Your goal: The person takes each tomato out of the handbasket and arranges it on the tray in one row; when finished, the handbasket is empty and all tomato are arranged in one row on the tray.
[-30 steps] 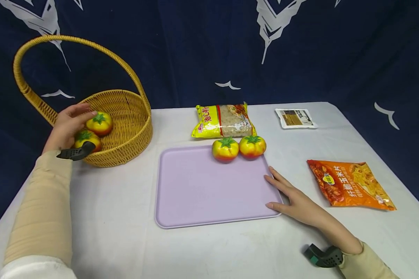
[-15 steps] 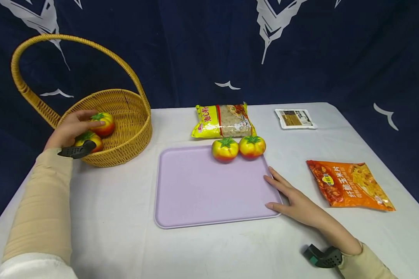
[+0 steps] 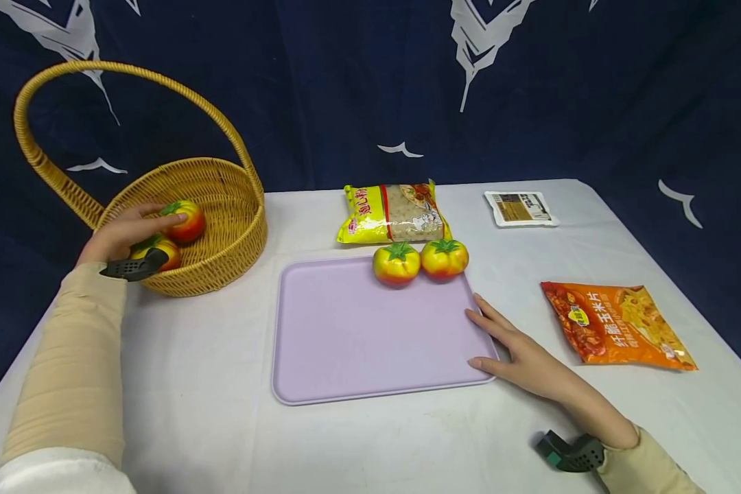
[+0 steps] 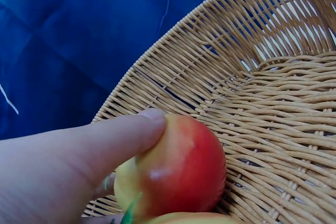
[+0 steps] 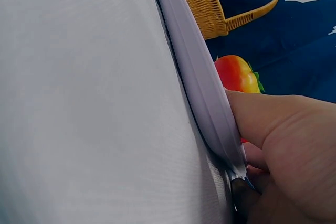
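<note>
Inside the wicker basket (image 3: pixel 222 264), my left hand (image 3: pixel 120 237) holds a red-and-yellow tomato (image 3: pixel 191 223) with a green leafy top. The thumb presses on its side in the left wrist view, where the tomato (image 4: pixel 184 166) sits near the woven floor; the other fingers are mostly hidden. A second tomato (image 3: pixel 167 255) lies against it, partly covered by the hand and the wrist strap. My right hand (image 3: pixel 525 357) rests with extended fingers on the right edge of the lilac tray (image 3: pixel 346 343). In the right wrist view the thumb touches the tray's rim (image 5: pixel 202 82).
Two more tomatoes, a left one (image 3: pixel 396 264) and a right one (image 3: pixel 444 259), sit at the tray's far right corner. Behind them lies a yellow food bag (image 3: pixel 395 214). A small white packet (image 3: pixel 520 208) and an orange snack bag (image 3: pixel 617 326) lie to the right.
My left hand has shifted slightly right and lower in the basket, and the tomato by its fingers has moved right with it. The right hand stays on the tray.
</note>
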Available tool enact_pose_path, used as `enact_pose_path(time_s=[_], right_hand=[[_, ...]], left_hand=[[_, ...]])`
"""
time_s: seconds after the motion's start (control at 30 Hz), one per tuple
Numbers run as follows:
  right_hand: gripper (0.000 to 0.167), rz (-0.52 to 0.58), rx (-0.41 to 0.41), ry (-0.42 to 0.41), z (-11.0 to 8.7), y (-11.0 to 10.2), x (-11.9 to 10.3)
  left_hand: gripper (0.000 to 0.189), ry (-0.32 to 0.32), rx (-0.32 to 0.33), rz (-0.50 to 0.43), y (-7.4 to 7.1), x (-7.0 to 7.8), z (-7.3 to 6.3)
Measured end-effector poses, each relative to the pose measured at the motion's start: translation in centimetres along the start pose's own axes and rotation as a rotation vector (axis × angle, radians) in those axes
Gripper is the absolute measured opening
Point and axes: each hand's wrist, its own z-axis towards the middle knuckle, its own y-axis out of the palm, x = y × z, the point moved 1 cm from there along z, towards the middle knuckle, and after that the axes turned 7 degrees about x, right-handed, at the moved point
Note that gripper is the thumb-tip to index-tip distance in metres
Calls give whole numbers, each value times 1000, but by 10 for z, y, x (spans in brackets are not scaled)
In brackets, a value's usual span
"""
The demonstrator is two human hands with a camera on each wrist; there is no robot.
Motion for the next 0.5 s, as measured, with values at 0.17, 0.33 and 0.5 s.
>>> enact_pose_path(time_s=[0.17,0.33,0.5], right_hand=[[72,7,-4,3,0,0,0],[72,7,-2,3,0,-1,-1],[72,-8,-1,7,0,-1,-2]], left_hand=[[93,41,48,5,-2,1,0],[90,97,133,-53,-3,8,-4],[89,145,248,-54,0,21,-16]])
